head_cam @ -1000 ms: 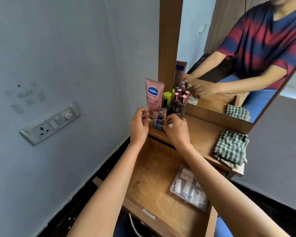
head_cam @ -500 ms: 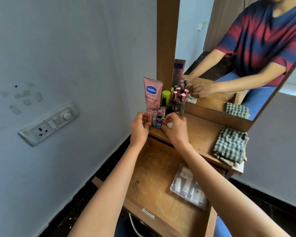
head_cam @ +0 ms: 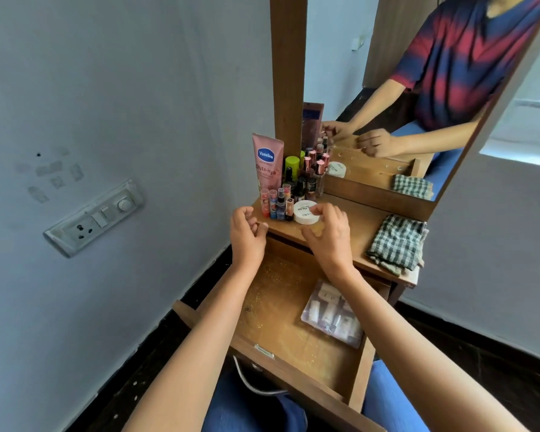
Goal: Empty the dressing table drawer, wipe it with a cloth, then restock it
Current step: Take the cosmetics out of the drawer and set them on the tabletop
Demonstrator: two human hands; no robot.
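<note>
**Desk:** What's nearest you?

**Operator:** The drawer (head_cam: 296,366), pulled right out over my lap. Its floor is almost bare and speckled with glittery dust, which I take to be the reason for the wipe. One clear pouch (head_cam: 331,313) of small tubes lies flat by the right wall, so by my reckoning the emptying isn't finished.

**Desk:** And the hands?

**Operator:** Both hover above the drawer's back edge, at the lip of the tabletop (head_cam: 359,226). My left hand (head_cam: 247,235) is loosely curled with nothing in it. My right hand (head_cam: 328,235) is arched and relaxed, with its fingertips at the near rim of a white jar (head_cam: 303,213). The thumb is clear of it, so I'd call that no grip. Whether the tips touch the lid I can't tell.

**Desk:** Why set the jar there?

**Operator:** It sits just beside a row of small bottles (head_cam: 276,207), packed toward the left corner. The pink tube (head_cam: 267,163) stands behind them, near the wooden post (head_cam: 289,73). I judge things are crowded there to keep the rest of the top free and away from the edge.

**Desk:** The cloth?

**Operator:** The checked cloth (head_cam: 396,241) lies folded at the right end, well apart from the bottles and handy for my right hand. Behind it all, the mirror (head_cam: 418,88) doubles the bottles and cloth.
</note>
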